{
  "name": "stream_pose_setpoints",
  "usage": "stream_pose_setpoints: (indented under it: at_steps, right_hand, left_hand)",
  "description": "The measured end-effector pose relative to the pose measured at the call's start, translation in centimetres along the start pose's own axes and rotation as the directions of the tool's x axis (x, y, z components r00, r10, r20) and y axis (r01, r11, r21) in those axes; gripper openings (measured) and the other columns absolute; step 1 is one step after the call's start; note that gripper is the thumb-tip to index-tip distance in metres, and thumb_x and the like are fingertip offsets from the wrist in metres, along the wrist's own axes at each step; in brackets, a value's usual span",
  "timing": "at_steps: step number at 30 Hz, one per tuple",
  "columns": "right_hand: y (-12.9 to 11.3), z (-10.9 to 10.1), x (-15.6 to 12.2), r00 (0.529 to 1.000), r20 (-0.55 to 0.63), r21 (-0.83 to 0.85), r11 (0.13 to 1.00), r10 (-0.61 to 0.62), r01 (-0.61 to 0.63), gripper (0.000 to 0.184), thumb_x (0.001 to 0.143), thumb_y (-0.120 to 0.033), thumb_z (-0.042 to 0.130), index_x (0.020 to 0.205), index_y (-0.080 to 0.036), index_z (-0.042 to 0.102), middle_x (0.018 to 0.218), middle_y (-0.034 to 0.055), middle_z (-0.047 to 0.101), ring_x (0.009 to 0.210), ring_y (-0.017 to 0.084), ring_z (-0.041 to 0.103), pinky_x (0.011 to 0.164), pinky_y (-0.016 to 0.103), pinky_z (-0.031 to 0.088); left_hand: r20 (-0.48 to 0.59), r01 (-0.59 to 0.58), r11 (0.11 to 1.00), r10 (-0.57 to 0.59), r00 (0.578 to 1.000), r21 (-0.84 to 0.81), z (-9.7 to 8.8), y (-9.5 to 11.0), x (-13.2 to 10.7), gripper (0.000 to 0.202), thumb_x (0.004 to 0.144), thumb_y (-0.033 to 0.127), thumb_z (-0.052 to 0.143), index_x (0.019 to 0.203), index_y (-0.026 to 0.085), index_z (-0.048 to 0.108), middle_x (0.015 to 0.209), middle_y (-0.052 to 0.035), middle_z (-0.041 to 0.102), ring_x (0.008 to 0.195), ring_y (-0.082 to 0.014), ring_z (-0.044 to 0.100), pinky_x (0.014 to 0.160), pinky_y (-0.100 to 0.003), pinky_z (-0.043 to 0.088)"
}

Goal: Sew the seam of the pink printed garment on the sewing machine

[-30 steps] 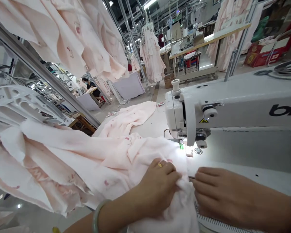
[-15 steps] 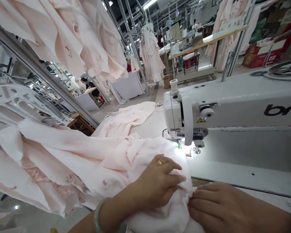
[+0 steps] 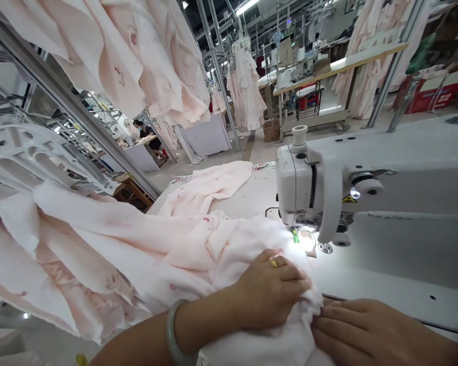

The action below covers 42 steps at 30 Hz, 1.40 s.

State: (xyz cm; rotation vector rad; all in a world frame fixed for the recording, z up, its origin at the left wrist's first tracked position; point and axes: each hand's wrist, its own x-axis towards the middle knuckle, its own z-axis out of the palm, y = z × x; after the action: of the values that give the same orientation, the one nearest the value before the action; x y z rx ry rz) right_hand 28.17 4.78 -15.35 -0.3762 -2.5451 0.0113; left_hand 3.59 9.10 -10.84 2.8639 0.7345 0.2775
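Note:
Pale pink fleece fabric [image 3: 183, 239] with small printed or stitched figures runs from the left across the machine bed, its edge close to the needle area. My left hand [image 3: 269, 292], with a gold ring and a pale green bangle, lies on the fabric with its fingers curled into it. Beside it, my right hand [image 3: 361, 323] holds the fabric's near edge; the fingers are together and their tips are partly hidden. A white sewing machine [image 3: 408, 162] stands on the right. Its lit presser foot [image 3: 294, 234], with green parts, is just beyond my left hand.
Pink pieces [image 3: 110, 61] hang overhead at upper left. A white plastic hanger rack [image 3: 41, 157] and a metal rail [image 3: 68, 107] stand at the left. Another pink piece [image 3: 213, 183] lies on the table behind. A person [image 3: 147, 134] sits far back; red boxes [image 3: 438, 91] are at upper right.
My left hand has curled its previously spread fingers into the fabric. Both hands and the machine appear further right, largely because the view has shifted.

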Motion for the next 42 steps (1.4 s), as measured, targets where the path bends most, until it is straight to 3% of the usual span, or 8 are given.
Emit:
stream_pose_setpoints:
  at_steps: [9,14,18,22,29,34,38,42]
  right_hand:
    - [2.9,-1.9,1.6,0.998,-0.046,-0.263,0.964,-0.043,0.030,0.044,0.109,-0.002,0.034,0.135,-0.009,0.069,0.127,0.0130,0.080,0.115,0.020,0.079,0.093,0.034,0.067]
    - [1.7,-2.8,2.8,0.991,-0.107,-0.182,0.981,-0.085,0.064,0.048,0.112,-0.003,0.028,0.121,-0.011,0.074,0.108,0.0085,0.084,0.098,0.021,0.080,0.086,0.034,0.066]
    - [0.6,-3.2,3.6,0.989,-0.132,-0.118,0.992,-0.059,0.044,0.047,0.107,0.000,0.032,0.112,-0.012,0.077,0.097,0.0093,0.082,0.087,0.021,0.077,0.082,0.033,0.065]
    - [0.4,-3.7,2.9,0.996,-0.091,0.031,0.999,0.019,-0.016,0.040,0.105,-0.007,0.041,0.118,-0.015,0.078,0.102,0.0115,0.082,0.100,0.024,0.079,0.090,0.035,0.066]
    - [3.4,-3.8,1.8,0.929,-0.090,0.182,0.923,0.360,-0.340,0.038,0.116,-0.033,0.044,0.116,-0.024,0.082,0.110,0.0098,0.082,0.099,0.025,0.080,0.082,0.036,0.067]
    - [5.2,-2.2,1.7,0.825,-0.064,0.100,0.826,0.562,-0.555,0.039,0.114,-0.047,0.050,0.129,-0.024,0.079,0.112,0.0116,0.079,0.104,0.031,0.075,0.079,0.045,0.065]
    - [5.2,-1.7,2.6,0.796,0.032,0.090,0.791,0.605,-0.605,0.039,0.111,-0.042,0.048,0.132,-0.026,0.077,0.095,0.0069,0.078,0.090,0.031,0.073,0.075,0.044,0.059]
    - [5.1,-1.9,3.5,0.801,0.102,0.172,0.782,0.590,-0.598,0.030,0.108,-0.035,0.049,0.107,-0.027,0.078,0.082,0.0024,0.073,0.083,0.028,0.070,0.075,0.041,0.054]
  left_hand:
    - [0.040,-0.034,0.998,0.032,0.999,0.052,-2.6,-5.3,4.5,0.027,0.108,0.025,0.058,0.126,0.016,0.076,0.113,-0.0128,0.076,0.118,-0.0254,0.070,0.117,-0.040,0.047]
    - [0.106,0.135,0.990,-0.138,0.985,0.038,-4.8,-1.1,3.0,0.035,0.106,0.045,0.059,0.122,0.017,0.073,0.118,-0.0128,0.076,0.119,-0.0323,0.069,0.120,-0.054,0.046]
    - [-0.005,0.295,0.954,-0.295,0.955,0.052,-2.5,3.1,0.7,0.057,0.097,0.032,0.061,0.148,0.010,0.055,0.153,-0.0220,0.062,0.147,-0.0391,0.053,0.126,-0.061,0.042]
    - [-0.067,0.414,0.909,-0.410,0.910,0.050,-0.1,1.8,1.5,0.036,0.088,0.010,0.054,0.122,0.017,0.063,0.129,-0.0169,0.072,0.128,-0.0335,0.065,0.122,-0.056,0.047]
    - [-0.141,0.481,0.815,-0.544,0.827,-0.323,-1.8,-4.5,5.0,0.027,0.088,0.004,0.044,0.100,0.021,0.061,0.086,-0.0007,0.068,0.082,-0.0201,0.064,0.080,-0.032,0.054]
    - [-0.149,0.409,0.814,-0.503,0.851,-0.412,-2.1,-3.3,4.2,0.031,0.089,0.020,0.067,0.120,0.021,0.064,0.102,-0.0041,0.074,0.095,-0.0258,0.067,0.089,-0.038,0.057]
    - [-0.192,0.472,0.849,-0.517,0.834,-0.236,-1.8,-2.2,3.9,0.009,0.089,0.016,0.068,0.095,0.022,0.065,0.097,-0.0067,0.072,0.096,-0.0272,0.066,0.093,-0.041,0.055]
    - [-0.239,0.375,0.916,-0.400,0.885,-0.144,-1.5,-1.4,3.7,0.013,0.089,0.009,0.062,0.085,0.022,0.063,0.096,-0.0078,0.069,0.100,-0.0271,0.064,0.093,-0.041,0.053]
